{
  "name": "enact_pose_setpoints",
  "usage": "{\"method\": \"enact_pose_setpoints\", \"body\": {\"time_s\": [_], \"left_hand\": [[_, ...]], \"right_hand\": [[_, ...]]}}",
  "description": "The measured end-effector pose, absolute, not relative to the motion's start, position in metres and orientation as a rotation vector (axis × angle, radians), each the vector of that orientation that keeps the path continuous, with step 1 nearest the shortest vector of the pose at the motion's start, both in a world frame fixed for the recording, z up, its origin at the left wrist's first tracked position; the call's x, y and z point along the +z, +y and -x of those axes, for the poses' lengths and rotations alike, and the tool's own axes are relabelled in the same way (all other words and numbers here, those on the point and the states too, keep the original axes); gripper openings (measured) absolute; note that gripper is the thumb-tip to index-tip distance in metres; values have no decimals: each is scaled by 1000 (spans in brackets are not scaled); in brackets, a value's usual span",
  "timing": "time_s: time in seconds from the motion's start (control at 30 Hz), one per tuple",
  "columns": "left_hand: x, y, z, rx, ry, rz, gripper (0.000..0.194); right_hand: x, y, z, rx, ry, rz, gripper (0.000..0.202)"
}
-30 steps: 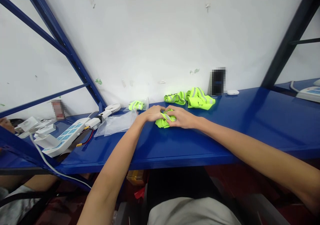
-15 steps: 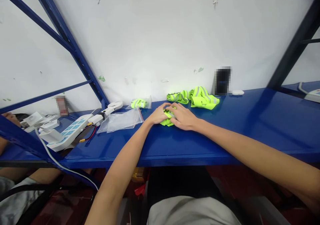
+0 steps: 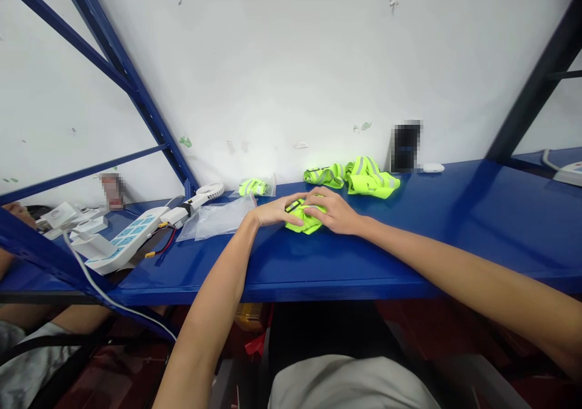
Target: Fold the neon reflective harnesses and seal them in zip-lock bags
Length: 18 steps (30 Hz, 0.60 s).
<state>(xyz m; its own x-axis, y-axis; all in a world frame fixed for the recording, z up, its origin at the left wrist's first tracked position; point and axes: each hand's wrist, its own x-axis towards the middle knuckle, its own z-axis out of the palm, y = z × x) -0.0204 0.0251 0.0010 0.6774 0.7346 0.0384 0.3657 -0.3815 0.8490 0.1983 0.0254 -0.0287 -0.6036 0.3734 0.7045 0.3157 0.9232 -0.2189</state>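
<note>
A small crumpled bundle of neon yellow fabric (image 3: 305, 222) lies on the blue table between both hands. My left hand (image 3: 278, 211) is curved round its left side, thumb at the front and fingers behind. From the right, my right hand (image 3: 334, 211) grips the bundle with bent fingers. A dark strip shows on top of the fabric. Behind the hands lie two looser neon pieces with grey stripes, one rolled (image 3: 325, 176) and one larger heap (image 3: 370, 180). Another small neon bundle (image 3: 253, 186) rests on a clear bag at the back.
Flat clear plastic bags (image 3: 220, 220) lie left of my left hand, beside a white handheld fan (image 3: 200, 200) and a white power strip (image 3: 131, 239). A dark blurred object (image 3: 404, 147) leans on the wall near a white case (image 3: 433, 168). Another person's arm shows far left.
My left hand has moved left and its grip is wider. More of the neon bundle shows, including a dark strip. My right hand has barely moved.
</note>
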Motion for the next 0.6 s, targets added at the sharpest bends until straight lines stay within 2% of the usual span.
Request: {"method": "enact_pose_setpoints", "body": {"time_s": [0.13, 0.23, 0.3, 0.4, 0.5, 0.6], "left_hand": [[3, 25, 21, 901, 1133, -2172, 51], [-3, 30, 26, 1100, 1806, -2346, 39], [-8, 33, 33, 1005, 2277, -2258, 39], [-13, 34, 46, 829, 2636, -1955, 54], [-12, 32, 56, 667, 2714, -1800, 60], [-9, 28, 59, 478, 2633, -1859, 47]], "right_hand": [[-20, 26, -196, 270, -2064, 622, 27], [-16, 28, -197, 392, -1973, 692, 17], [-14, 30, -199, 451, -1916, 724, 13], [-11, 34, -203, 516, -1852, 761, 11], [-6, 36, -206, 570, -1804, 820, 8], [-1, 37, -209, 576, -1760, 866, 7]]}}
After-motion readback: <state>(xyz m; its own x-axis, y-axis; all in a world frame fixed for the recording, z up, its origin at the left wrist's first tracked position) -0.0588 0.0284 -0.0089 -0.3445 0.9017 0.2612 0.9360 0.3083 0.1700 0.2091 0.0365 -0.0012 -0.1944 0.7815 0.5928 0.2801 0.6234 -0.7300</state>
